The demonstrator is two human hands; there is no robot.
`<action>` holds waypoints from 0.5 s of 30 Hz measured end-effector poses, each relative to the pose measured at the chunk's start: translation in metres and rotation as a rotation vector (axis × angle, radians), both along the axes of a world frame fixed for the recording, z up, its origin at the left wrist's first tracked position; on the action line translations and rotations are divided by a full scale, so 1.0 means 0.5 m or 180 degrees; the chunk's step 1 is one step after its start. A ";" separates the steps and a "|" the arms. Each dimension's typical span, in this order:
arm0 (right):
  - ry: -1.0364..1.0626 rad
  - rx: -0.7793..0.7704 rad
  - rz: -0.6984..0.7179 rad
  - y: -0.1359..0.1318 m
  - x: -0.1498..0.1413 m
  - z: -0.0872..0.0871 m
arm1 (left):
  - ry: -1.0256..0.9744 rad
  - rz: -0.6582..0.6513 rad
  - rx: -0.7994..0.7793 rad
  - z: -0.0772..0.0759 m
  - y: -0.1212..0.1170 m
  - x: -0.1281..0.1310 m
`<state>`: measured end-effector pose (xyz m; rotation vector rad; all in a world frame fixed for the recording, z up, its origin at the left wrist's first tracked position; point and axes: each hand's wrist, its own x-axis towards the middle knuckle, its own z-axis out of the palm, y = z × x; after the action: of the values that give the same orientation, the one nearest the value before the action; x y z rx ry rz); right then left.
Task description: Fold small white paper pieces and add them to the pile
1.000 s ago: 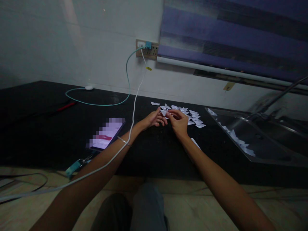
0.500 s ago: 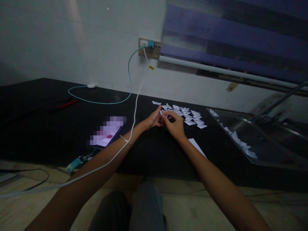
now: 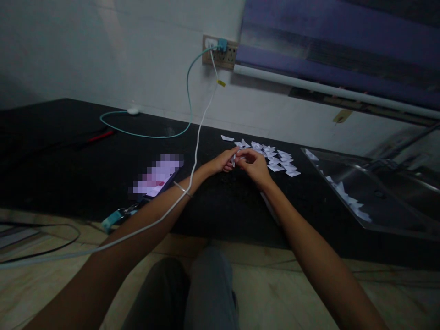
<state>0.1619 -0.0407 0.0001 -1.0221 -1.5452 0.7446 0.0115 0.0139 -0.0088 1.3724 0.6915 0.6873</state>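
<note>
My left hand (image 3: 222, 161) and my right hand (image 3: 253, 165) meet over the black countertop (image 3: 68, 169), fingers pinched together on a small white paper piece (image 3: 234, 158) held between them. Just beyond the hands lies a scatter of several small folded white paper pieces (image 3: 271, 153). A white paper sheet (image 3: 268, 206) lies partly hidden under my right forearm. A thin bangle sits on my left wrist.
A lit phone (image 3: 156, 176) lies left of my left arm, with a white cable running over my forearm up to a wall socket (image 3: 220, 48). A teal cable (image 3: 151, 135) loops on the counter. A steel sink (image 3: 374, 192) at right holds more paper scraps.
Both hands stay pinched on the paper piece; the fingers shifted slightly. The camera tilted, so the whole scene sits a little higher and to the right.
</note>
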 end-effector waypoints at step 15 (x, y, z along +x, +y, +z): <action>0.0070 -0.0455 0.0090 -0.015 0.009 0.024 | 0.0065 0.0072 0.0451 0.002 -0.011 -0.007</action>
<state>0.1664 -0.0479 0.0120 -1.0949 -1.5072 0.8933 0.0081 0.0083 -0.0079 1.5052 0.6858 0.7528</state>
